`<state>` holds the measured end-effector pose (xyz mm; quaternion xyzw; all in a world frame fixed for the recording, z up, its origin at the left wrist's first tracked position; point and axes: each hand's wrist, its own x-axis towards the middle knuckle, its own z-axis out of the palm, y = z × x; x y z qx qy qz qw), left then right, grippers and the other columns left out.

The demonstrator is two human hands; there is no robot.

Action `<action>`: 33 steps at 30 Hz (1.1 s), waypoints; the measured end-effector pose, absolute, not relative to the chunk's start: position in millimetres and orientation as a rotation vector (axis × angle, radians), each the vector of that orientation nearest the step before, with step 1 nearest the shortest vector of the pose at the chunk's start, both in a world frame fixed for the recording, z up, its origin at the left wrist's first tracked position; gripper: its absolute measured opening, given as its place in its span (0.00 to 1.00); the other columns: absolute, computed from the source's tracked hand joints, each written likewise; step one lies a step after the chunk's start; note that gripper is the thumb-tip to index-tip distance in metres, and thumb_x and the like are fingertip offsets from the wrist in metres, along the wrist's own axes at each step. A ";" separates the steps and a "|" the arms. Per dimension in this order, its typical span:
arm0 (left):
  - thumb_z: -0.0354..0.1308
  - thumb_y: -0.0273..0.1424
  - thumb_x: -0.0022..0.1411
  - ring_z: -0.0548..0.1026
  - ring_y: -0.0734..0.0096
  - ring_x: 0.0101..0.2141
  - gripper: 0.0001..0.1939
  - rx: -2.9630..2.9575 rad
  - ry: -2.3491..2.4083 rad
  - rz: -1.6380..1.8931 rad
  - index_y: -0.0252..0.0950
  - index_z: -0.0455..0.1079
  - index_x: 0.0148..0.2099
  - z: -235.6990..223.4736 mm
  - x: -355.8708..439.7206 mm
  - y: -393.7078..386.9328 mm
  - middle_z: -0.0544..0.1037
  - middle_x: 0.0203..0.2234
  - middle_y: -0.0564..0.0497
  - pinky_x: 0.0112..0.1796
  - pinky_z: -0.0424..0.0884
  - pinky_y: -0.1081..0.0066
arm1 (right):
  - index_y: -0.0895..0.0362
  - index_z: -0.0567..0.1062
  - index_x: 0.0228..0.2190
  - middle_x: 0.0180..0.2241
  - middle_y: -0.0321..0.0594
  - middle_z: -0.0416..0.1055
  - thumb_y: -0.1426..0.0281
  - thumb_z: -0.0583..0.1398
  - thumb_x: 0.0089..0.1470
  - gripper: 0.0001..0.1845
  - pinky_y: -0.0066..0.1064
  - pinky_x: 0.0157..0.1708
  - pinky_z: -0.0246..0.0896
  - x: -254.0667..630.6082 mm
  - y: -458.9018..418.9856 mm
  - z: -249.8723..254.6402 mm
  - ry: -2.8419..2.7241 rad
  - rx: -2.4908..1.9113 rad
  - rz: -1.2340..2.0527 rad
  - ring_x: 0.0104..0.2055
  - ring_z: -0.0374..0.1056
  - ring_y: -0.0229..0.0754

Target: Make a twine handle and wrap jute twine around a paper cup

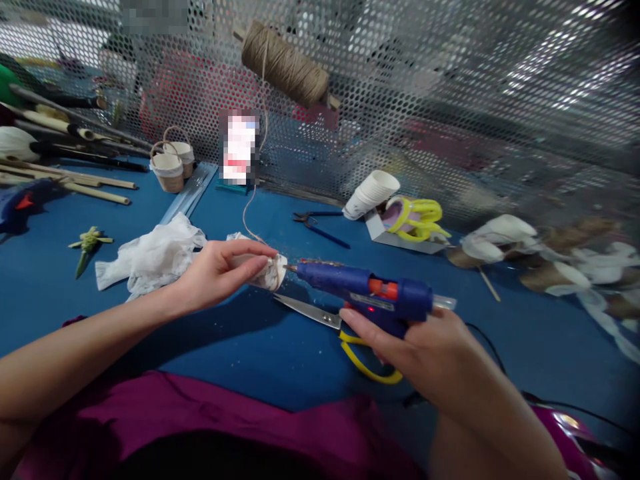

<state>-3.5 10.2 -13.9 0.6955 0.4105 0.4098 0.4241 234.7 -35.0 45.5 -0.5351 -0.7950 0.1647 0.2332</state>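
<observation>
My left hand [217,272] is closed round a small white paper cup [270,272] held on its side over the blue table [260,347]. A strand of jute twine [249,207] runs from the cup up to a spool [285,65] on the mesh wall. My right hand [430,350] grips a blue hot glue gun [367,293]. The gun's nozzle points left and almost touches the cup's bottom.
Yellow-handled scissors [320,317] lie under the glue gun. White cloth [150,257] sits left of my hand. Two small twine-wrapped cup baskets [170,167], stacked paper cups [370,193], pliers [315,223], bamboo sticks [70,177] and another glue gun [23,203] lie around. Finished pieces [525,250] crowd the right.
</observation>
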 end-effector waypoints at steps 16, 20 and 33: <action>0.54 0.33 0.57 0.74 0.69 0.34 0.12 1.608 1.023 1.020 0.32 0.74 0.40 -13.3 -1.7 12.3 0.78 0.36 0.44 0.33 0.70 0.73 | 0.52 0.74 0.20 0.14 0.37 0.65 0.62 0.53 0.50 0.15 0.32 0.20 0.60 230.6 -38.2 55.7 -2.303 -1.431 0.448 0.17 0.63 0.39; 0.55 0.33 0.56 0.74 0.71 0.33 0.12 1.508 1.032 1.003 0.32 0.74 0.39 -12.3 -0.2 13.6 0.78 0.36 0.45 0.32 0.69 0.74 | 0.53 0.72 0.18 0.16 0.37 0.66 0.61 0.53 0.52 0.16 0.32 0.20 0.60 232.0 -40.5 52.1 -2.322 -1.450 0.430 0.17 0.62 0.38; 0.56 0.34 0.55 0.73 0.72 0.32 0.12 1.477 1.022 0.983 0.32 0.74 0.39 -14.9 -1.8 14.8 0.77 0.35 0.45 0.32 0.68 0.74 | 0.56 0.71 0.21 0.14 0.35 0.65 0.66 0.49 0.56 0.17 0.26 0.16 0.58 232.8 -41.9 48.3 -2.349 -1.265 0.229 0.15 0.61 0.34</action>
